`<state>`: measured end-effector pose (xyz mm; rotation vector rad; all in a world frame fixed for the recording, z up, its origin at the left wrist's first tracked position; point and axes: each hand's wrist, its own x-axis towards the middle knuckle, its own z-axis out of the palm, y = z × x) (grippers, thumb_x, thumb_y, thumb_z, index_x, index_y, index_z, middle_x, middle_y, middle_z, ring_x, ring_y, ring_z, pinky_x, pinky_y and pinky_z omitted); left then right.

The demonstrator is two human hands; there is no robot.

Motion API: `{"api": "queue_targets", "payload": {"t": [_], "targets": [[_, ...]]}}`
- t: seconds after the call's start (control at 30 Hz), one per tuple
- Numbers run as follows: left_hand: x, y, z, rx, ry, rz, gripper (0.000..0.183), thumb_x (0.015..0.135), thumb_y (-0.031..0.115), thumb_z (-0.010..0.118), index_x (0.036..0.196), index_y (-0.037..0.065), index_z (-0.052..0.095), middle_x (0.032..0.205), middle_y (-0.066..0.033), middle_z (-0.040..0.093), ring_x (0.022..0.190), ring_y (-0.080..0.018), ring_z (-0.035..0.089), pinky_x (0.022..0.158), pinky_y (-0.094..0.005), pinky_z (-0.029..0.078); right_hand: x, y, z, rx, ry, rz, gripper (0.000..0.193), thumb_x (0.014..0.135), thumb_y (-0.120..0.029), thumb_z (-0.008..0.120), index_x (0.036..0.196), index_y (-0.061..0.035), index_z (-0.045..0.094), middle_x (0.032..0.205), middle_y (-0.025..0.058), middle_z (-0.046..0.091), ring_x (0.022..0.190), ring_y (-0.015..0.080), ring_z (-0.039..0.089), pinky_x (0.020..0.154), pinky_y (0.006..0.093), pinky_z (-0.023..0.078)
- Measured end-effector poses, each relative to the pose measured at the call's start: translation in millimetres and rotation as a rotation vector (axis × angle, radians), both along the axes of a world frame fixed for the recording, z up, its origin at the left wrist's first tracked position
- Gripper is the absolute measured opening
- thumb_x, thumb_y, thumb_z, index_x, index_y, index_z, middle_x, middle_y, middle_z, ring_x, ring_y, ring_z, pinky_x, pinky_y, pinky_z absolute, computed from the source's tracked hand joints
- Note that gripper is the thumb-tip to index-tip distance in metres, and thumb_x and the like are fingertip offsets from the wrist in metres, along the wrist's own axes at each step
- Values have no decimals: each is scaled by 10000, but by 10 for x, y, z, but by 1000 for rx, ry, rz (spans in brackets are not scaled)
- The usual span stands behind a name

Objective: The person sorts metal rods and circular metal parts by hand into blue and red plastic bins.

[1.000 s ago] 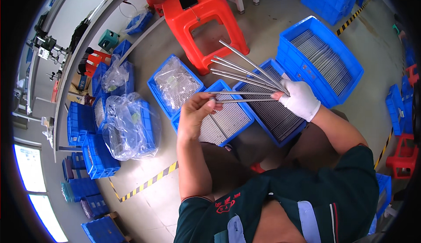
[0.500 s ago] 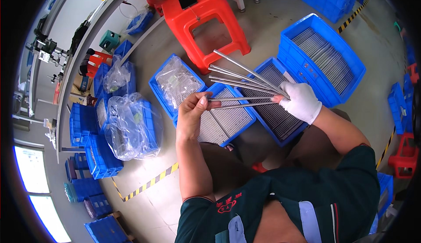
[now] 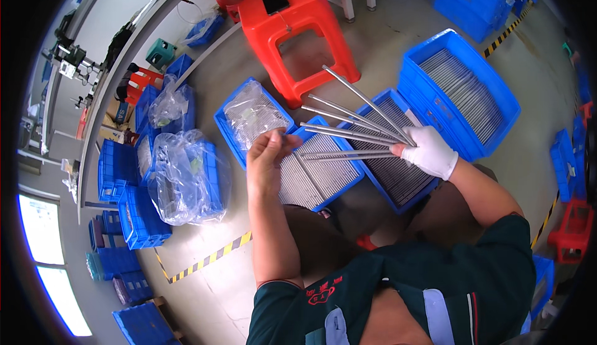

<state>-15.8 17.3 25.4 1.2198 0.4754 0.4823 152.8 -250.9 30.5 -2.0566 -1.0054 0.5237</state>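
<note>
My right hand (image 3: pixel 429 151), in a white glove with bare fingertips showing, grips several thin metal rods (image 3: pixel 348 154) at one end. They fan out leftward above the blue trays. My bare left hand (image 3: pixel 268 152) is just beyond the rods' free ends, slightly blurred. Its thumb and fingers are curled together, and no rod shows in them. Below the rods lie a blue tray (image 3: pixel 342 192) with rows of similar rods and, right of it, a longer blue tray (image 3: pixel 377 186) of darker-looking rods.
Stacked blue bins (image 3: pixel 429 105) with rods stand at the right. A plastic bag (image 3: pixel 249 111) covers a tray at the left. A red stool (image 3: pixel 267 34) with a dark flat object stands ahead. Bagged blue bins (image 3: pixel 189 177) sit further left beside striped floor tape (image 3: pixel 211 258).
My left hand has come off the rods it was touching and drawn slightly left. The rods in my right hand have shifted, and the lower ones lie closer together.
</note>
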Motion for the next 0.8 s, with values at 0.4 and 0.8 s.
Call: {"api": "queue_targets", "payload": {"t": [0.4, 0.8], "targets": [[-31, -62, -56, -67, -115, -270, 340, 880, 230, 592, 1080, -43, 562, 960, -124, 640, 870, -247, 639, 791, -295, 472, -52, 2, 81, -24, 784, 8, 152, 829, -131, 649, 823, 8, 587, 667, 29, 564, 550, 91, 519, 509, 226, 435], [-53, -129, -65, 67, -142, -328, 295, 804, 106, 673, 1053, -14, 571, 954, -104, 639, 930, -194, 606, 821, -275, 449, -84, 37, 105, -81, 822, 26, 153, 831, -141, 650, 854, 4, 606, 653, 16, 557, 534, 73, 489, 488, 217, 410]]}}
